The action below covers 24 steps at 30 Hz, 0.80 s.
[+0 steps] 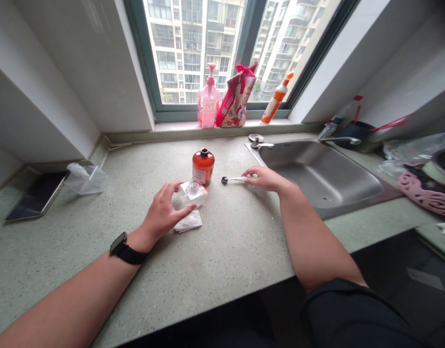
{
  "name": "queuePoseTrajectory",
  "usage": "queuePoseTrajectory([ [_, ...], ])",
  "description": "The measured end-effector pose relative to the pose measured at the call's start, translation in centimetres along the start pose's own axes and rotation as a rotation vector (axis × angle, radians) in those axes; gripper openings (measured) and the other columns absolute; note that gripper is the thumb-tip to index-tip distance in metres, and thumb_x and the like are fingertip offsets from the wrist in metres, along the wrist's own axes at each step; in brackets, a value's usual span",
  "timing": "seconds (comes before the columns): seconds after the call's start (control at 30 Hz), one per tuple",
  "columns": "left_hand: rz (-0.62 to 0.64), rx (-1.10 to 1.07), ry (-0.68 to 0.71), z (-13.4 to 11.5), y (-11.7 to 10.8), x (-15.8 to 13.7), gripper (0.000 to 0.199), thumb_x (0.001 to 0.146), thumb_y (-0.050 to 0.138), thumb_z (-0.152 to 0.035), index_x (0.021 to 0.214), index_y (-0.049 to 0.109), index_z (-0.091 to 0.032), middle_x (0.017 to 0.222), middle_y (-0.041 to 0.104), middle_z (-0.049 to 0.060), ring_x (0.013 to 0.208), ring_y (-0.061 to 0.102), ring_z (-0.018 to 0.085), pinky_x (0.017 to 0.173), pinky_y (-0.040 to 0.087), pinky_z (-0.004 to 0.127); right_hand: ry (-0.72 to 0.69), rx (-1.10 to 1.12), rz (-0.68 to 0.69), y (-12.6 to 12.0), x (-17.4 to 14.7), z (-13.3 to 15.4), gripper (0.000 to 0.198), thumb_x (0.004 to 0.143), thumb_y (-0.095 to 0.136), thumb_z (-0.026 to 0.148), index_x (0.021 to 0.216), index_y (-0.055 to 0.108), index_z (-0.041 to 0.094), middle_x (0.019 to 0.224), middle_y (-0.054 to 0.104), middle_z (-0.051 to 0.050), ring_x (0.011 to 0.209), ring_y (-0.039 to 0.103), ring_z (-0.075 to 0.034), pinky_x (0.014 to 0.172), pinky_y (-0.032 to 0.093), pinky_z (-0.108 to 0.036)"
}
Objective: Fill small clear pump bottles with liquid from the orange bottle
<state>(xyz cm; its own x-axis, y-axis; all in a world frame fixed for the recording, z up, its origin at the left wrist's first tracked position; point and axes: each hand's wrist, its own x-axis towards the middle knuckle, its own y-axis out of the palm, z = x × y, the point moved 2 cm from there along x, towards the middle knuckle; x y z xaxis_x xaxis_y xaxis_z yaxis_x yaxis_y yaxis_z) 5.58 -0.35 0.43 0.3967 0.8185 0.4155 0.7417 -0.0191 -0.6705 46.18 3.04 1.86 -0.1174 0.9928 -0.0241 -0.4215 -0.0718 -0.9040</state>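
Observation:
My left hand (166, 210), with a black watch at the wrist, curves around a clear square bottle (197, 197), thumb in front and fingers behind. The bottle's round mouth is uncovered. Right behind it stands an amber bottle (203, 170) with a pale label and an open dark neck. A folded white tissue (189, 221) lies in front of the clear bottle, near my left thumb. To the right, my right hand (264, 178) pinches a thin white stem with a round black end (225, 180), perhaps a pump top, low over the counter; my fingers partly cover it.
A steel sink (316, 203) is set into the counter at right. A phone (37, 195) and a clear plastic container (87, 179) lie at left. On the sill stand a pink pump bottle (208, 104), a red bag (237, 99) and an orange-white bottle (276, 101).

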Motion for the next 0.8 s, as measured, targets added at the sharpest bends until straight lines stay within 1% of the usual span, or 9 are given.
queuePoseTrajectory([
  [0.07,0.003,0.003,-0.014,0.0,0.0,0.0,0.062,0.091,0.078,-0.055,0.140,0.057,-0.023,0.124,0.068,0.009,0.118,0.068,0.031,0.108,0.054,0.049,0.036,0.034,-0.012,0.0,-0.2,0.1,0.031,0.088,0.077,0.046,0.111,0.085,0.028,0.116,0.081,-0.009,0.107,0.074,-0.030,0.096,0.060,-0.044],
  [0.13,0.003,0.009,-0.032,0.1,0.0,0.0,0.062,0.091,0.078,-0.055,0.140,0.056,-0.023,0.126,0.068,0.010,0.119,0.068,0.031,0.108,0.053,0.050,0.055,0.088,-0.059,0.0,-0.3,0.4,0.034,0.089,0.077,0.045,0.118,0.083,0.027,0.124,0.080,-0.010,0.112,0.075,-0.031,0.098,0.061,-0.046],
  [0.23,0.006,0.013,-0.060,0.1,0.0,0.0,0.062,0.090,0.078,-0.053,0.139,0.056,-0.023,0.126,0.068,0.010,0.120,0.067,0.032,0.109,0.052,0.050,0.030,0.135,-0.155,-0.1,-0.4,0.8,0.034,0.092,0.075,0.044,0.119,0.082,0.026,0.132,0.079,-0.012,0.117,0.075,-0.032,0.102,0.061,-0.048],
  [0.3,0.008,0.013,-0.075,0.2,0.1,0.0,0.060,0.089,0.078,-0.051,0.138,0.057,-0.023,0.125,0.069,0.009,0.120,0.068,0.032,0.109,0.053,0.050,0.010,0.132,-0.221,-0.1,-0.3,1.2,0.035,0.095,0.071,0.045,0.122,0.080,0.024,0.131,0.079,-0.013,0.117,0.076,-0.031,0.103,0.060,-0.049],
  [0.43,-0.003,0.027,-0.088,0.6,0.1,0.1,0.060,0.087,0.079,-0.050,0.137,0.058,-0.024,0.126,0.070,0.009,0.119,0.068,0.032,0.108,0.053,0.049,-0.028,0.123,-0.349,0.0,0.0,2.0,0.044,0.102,0.061,0.052,0.132,0.076,0.024,0.123,0.082,-0.014,0.115,0.076,-0.032,0.102,0.059,-0.049],
  [0.6,0.004,0.071,-0.110,1.1,-0.2,0.1,0.061,0.087,0.078,-0.051,0.138,0.059,-0.024,0.126,0.073,0.010,0.121,0.068,0.033,0.112,0.050,0.053,-0.091,0.137,-0.445,0.5,0.2,3.3,0.053,0.103,0.052,0.063,0.132,0.075,0.024,0.123,0.082,-0.015,0.117,0.076,-0.035,0.105,0.057,-0.052],
  [0.7,0.030,0.109,-0.125,1.1,-0.8,0.3,0.060,0.086,0.079,-0.054,0.135,0.060,-0.024,0.127,0.074,0.010,0.121,0.068,0.034,0.117,0.045,0.058,-0.160,0.194,-0.515,1.2,0.0,4.7,0.063,0.102,0.047,0.071,0.135,0.071,0.022,0.124,0.081,-0.016,0.121,0.073,-0.036,0.111,0.054,-0.056],
  [0.8,0.070,0.140,-0.157,1.1,-1.7,0.5,0.059,0.085,0.079,-0.056,0.132,0.062,-0.024,0.127,0.075,0.011,0.120,0.069,0.036,0.110,0.050,0.057,-0.236,0.274,-0.591,2.1,0.0,7.0,0.069,0.100,0.048,0.077,0.138,0.068,0.022,0.126,0.079,-0.016,0.123,0.072,-0.035,0.114,0.052,-0.058],
])
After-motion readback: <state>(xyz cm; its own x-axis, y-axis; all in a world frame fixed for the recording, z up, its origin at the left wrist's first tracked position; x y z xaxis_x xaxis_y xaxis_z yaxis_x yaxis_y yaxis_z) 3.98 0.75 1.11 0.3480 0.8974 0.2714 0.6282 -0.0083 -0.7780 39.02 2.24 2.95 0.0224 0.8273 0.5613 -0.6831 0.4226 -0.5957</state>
